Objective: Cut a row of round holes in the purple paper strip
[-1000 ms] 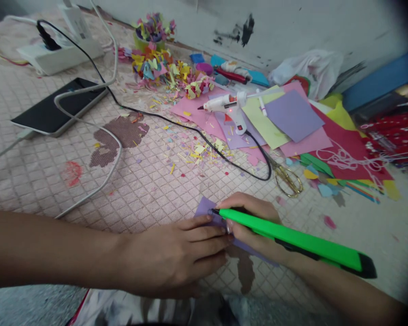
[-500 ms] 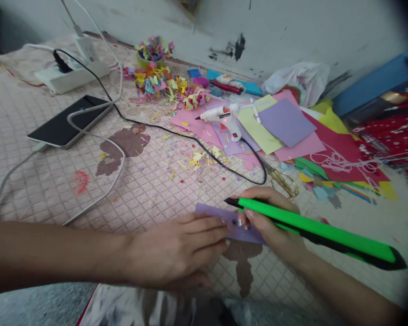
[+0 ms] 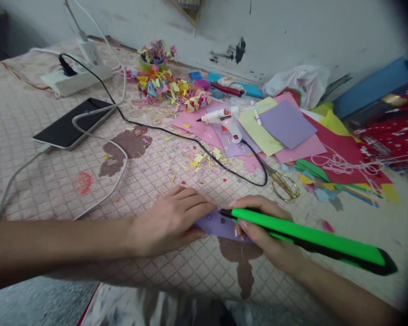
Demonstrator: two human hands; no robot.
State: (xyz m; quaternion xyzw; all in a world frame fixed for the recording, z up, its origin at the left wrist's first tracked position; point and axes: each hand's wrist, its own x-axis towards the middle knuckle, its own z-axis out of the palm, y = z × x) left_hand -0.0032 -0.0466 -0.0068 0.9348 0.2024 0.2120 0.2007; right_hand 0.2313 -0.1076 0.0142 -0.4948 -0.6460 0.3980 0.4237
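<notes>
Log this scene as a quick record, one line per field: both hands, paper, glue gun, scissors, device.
Left hand: over the left end of the small purple paper
Right hand: grip closed round a green, black-tipped tool; tip near the paper's far edge, contact unclear
Paper: two small dark marks visible
Glue gun: lying on coloured sheets, its black cord running to the power strip
Scissors: gold-handled, beside the cord's loop
Device: dark-screened, near the power strip
</notes>
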